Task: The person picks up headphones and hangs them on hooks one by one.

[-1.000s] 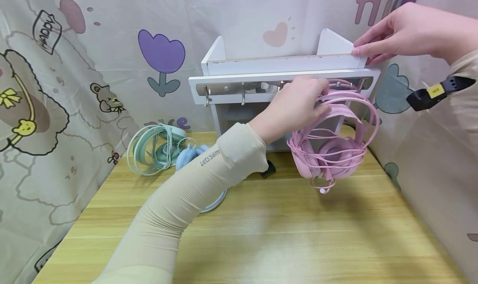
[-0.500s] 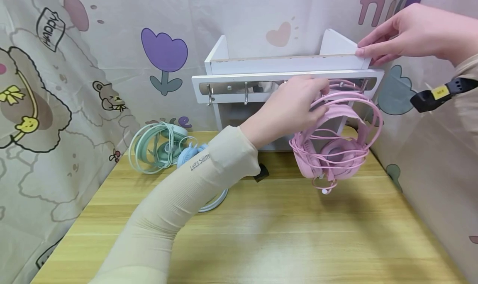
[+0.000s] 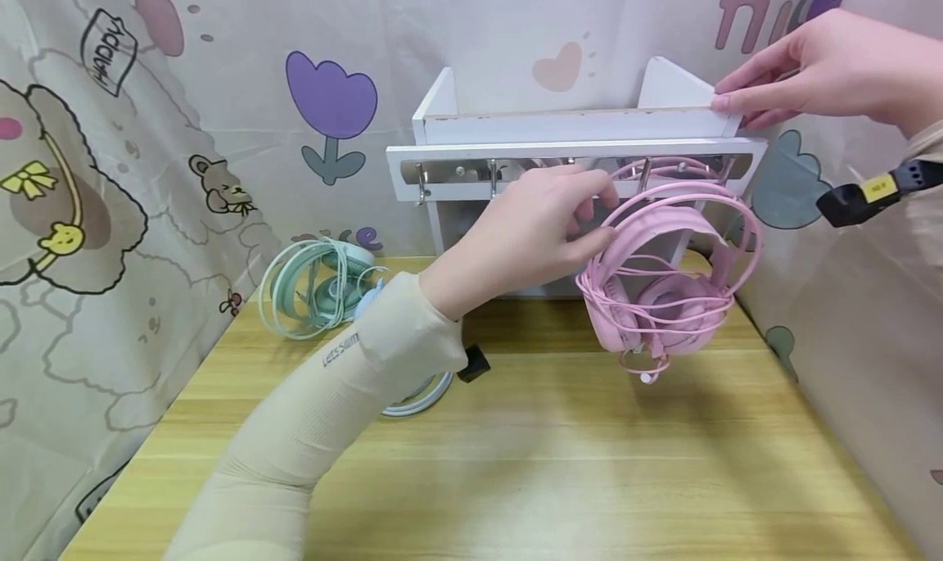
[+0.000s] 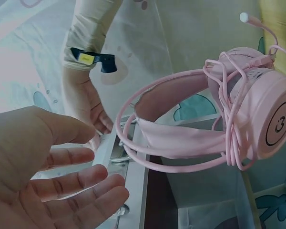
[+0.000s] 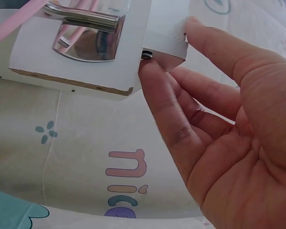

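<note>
A pink headset [image 3: 666, 219] with its cable wound round the ear cups hangs by its headband from a metal hook at the right end of the white hook rail [image 3: 575, 148]. My left hand [image 3: 538, 225] is just left of the headband; its fingers are spread and hold nothing, as the left wrist view also shows. With thumb and fingers, my right hand [image 3: 840, 74] pinches the upper right corner of the white shelf [image 5: 166, 59] that carries the rail. The headset's white microphone tip [image 3: 648, 377] dangles over the table.
Green headphones [image 3: 331, 295] with looped cable lie on the wooden table [image 3: 560, 463] at back left. Blue headphones [image 3: 366, 300] beside them are mostly hidden by my left sleeve. Other metal hooks [image 3: 494, 178] line the rail; printed curtains stand behind and at both sides.
My left hand has let go of the pink headset's headband and drawn back to the left with its fingers loosened. The headset hangs in place. My right hand keeps its hold on the shelf corner.
</note>
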The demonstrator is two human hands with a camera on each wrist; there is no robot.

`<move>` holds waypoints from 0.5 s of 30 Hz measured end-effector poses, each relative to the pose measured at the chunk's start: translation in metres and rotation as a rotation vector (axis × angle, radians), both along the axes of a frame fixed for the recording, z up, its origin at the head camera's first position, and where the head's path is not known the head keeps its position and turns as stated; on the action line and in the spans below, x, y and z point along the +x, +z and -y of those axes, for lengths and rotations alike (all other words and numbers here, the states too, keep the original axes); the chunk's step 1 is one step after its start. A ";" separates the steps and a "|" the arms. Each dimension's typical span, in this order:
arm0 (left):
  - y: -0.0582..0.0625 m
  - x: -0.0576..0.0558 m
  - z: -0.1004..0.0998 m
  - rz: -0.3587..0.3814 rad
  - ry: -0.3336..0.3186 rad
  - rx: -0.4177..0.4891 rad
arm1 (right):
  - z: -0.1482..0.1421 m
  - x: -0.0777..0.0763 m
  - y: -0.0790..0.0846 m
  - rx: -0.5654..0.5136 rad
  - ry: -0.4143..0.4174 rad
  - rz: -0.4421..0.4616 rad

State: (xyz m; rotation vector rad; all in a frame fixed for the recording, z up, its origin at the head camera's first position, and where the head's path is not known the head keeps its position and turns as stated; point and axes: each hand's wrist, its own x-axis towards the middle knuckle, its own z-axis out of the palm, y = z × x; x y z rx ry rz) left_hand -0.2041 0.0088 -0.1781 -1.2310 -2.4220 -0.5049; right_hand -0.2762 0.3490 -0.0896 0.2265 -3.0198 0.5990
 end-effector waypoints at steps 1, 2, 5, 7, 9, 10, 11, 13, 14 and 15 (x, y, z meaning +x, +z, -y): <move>0.000 0.001 0.003 0.006 0.004 0.001 | 0.000 0.000 0.000 -0.010 0.002 0.003; 0.000 0.002 0.006 0.009 0.009 0.001 | -0.001 0.001 -0.001 -0.018 0.000 0.001; -0.001 0.005 0.016 0.032 0.019 0.002 | -0.004 0.002 -0.002 -0.046 -0.003 0.001; -0.001 0.007 0.023 0.048 0.020 0.003 | -0.006 0.002 -0.003 -0.071 -0.002 0.005; -0.001 0.008 0.030 0.068 0.018 0.008 | -0.010 0.003 -0.005 -0.090 -0.007 0.004; -0.002 0.008 0.034 0.077 0.011 0.017 | -0.012 0.003 -0.005 -0.102 -0.010 0.005; -0.002 0.009 0.037 0.082 0.007 0.025 | -0.013 0.003 -0.006 -0.111 -0.011 0.002; -0.003 0.009 0.046 0.087 -0.004 0.043 | -0.016 0.003 -0.008 -0.130 -0.018 -0.002; -0.004 0.010 0.050 0.089 -0.010 0.052 | -0.017 0.003 -0.009 -0.136 -0.024 -0.005; -0.004 0.010 0.054 0.093 -0.016 0.061 | -0.018 0.003 -0.010 -0.144 -0.028 -0.005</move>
